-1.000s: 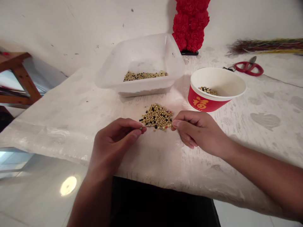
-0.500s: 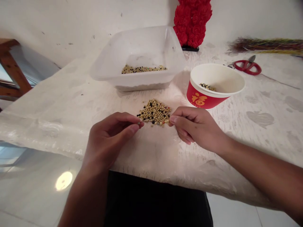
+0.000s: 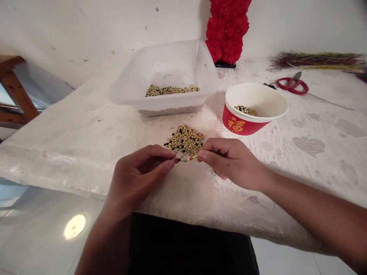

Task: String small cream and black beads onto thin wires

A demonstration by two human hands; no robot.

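A short curved string of beads (image 3: 185, 160), in black, cream, grey and orange-red, runs between my two hands. My left hand (image 3: 146, 168) pinches its left end between thumb and fingertips. The right end is pinched by my right hand (image 3: 229, 160), whose thumb lies over the fingers. What thread or wire carries the beads is hidden now. Just behind the string, a pile of loose beads (image 3: 186, 139), mostly cream with some black, lies on the tablecloth, close to both sets of fingertips.
Behind the pile stands a white plastic tub (image 3: 172, 104) with beads inside. A red and white paper bucket (image 3: 249, 126), also holding beads, is at right. Red-handled scissors (image 3: 292, 86), a bundle of thin coloured strands (image 3: 318, 60) and a red rose figure (image 3: 228, 34) sit farther back.
Earlier a thin dark wire showed between the left fingertips and a black bead; now beads fill the gap between both hands. The left hand has shifted slightly right, and the view has tilted a little.
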